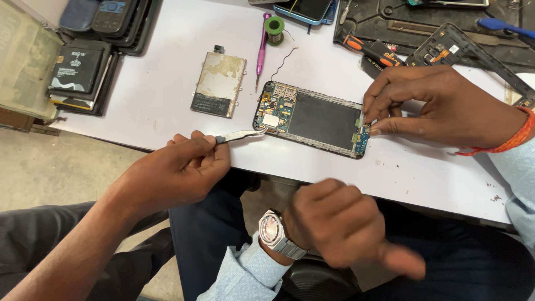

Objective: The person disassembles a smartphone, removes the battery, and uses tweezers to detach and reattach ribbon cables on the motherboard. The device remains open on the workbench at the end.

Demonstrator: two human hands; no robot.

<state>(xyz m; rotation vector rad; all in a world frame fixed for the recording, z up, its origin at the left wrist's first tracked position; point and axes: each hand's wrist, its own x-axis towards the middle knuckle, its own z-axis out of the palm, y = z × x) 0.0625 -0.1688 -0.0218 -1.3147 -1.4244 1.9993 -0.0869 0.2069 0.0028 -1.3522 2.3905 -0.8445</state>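
Left hand fisted, right hand pinching phone

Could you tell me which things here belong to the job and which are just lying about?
In use: opened phone, pinched by right hand; tweezers in a co-worker's hand.
Lying about: metal plate, purple screwdriver, green spool, batteries, phone frame.

1. The opened phone lies lengthwise on the table, near its front edge.
2. The person's right hand pinches the phone's right end; a co-worker's hand puts tweezers to its left end.
3. A metal plate lies left of the phone, with a screwdriver between them and a solder spool behind.
4. The person's left hand hangs before the table edge, over the lap.
5. A battery stack sits far left.
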